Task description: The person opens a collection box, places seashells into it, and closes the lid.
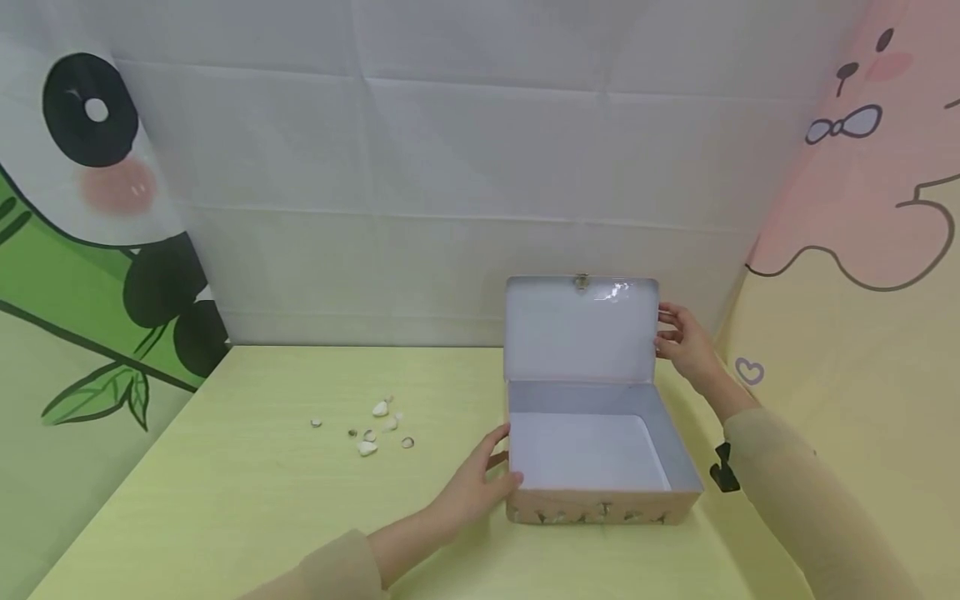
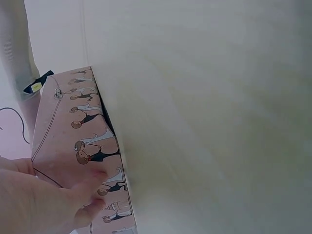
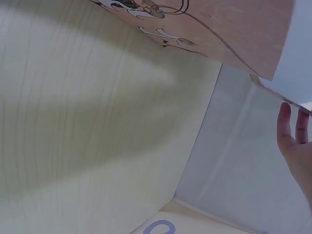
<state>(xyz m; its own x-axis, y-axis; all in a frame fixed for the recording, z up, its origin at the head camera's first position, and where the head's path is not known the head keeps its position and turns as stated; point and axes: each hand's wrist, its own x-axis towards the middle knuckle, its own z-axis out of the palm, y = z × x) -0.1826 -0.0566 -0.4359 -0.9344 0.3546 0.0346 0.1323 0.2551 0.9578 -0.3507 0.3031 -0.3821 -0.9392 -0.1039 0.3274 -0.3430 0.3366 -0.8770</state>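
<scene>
A shallow box (image 1: 605,507) stands on the table with its hinged lid (image 1: 577,329) raised. Pale and bare inside, it is pink outside, with small printed figures and a metal clasp (image 2: 58,93). My left hand (image 1: 471,492) holds the box by its near left corner, thumb at the front and fingers along the left side. The right hand (image 1: 690,350) grips the right edge of the upright lid between thumb and fingers. In the right wrist view only part of the right hand (image 3: 298,146) shows, at the lid's edge.
Several small shells or pebbles (image 1: 367,448) lie scattered on the pale yellow table (image 1: 262,475), left of the box. A white cloth (image 1: 420,167) hangs behind, with printed cartoon cloths at both sides. A black strap piece (image 1: 724,468) shows by the right sleeve.
</scene>
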